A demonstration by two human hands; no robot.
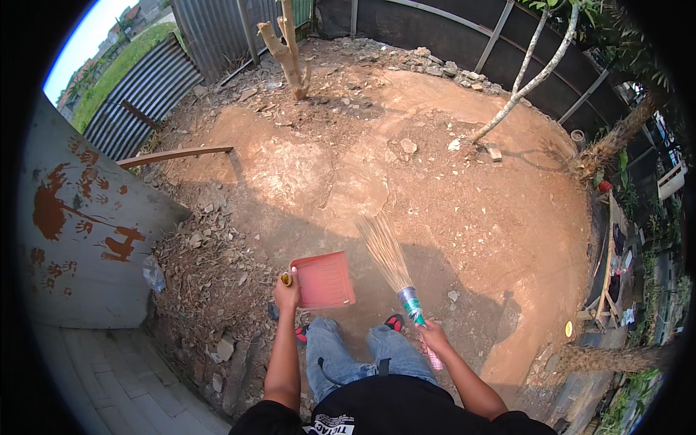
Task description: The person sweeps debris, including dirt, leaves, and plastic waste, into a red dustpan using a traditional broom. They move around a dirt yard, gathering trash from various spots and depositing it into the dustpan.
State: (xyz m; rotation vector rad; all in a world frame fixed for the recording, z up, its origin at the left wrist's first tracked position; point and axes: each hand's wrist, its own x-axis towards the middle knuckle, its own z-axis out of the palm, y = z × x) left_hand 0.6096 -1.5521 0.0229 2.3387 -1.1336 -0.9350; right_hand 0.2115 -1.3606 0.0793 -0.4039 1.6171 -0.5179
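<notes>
A red plastic dustpan (324,281) hangs out in front of me on the left, its pan turned to the right. My left hand (287,290) is closed around its handle, whose yellowish end pokes out above the fingers. In my right hand (433,336) is a stick broom (387,255) made of thin, stiff bristles. Its grip is wrapped in green, silver and pink, and the fingers are wrapped round it. The bristles fan out forward and to the left, over bare soil; whether their tips touch the ground I cannot tell.
Dry leaves and rubble (210,254) lie in a heap by the grey wall (94,225) at left. A cut stump (290,65) and a slanting thin tree (525,90) rise farther off. Stones (442,67) line the dark fence (435,32). Planks (607,261) stand at right.
</notes>
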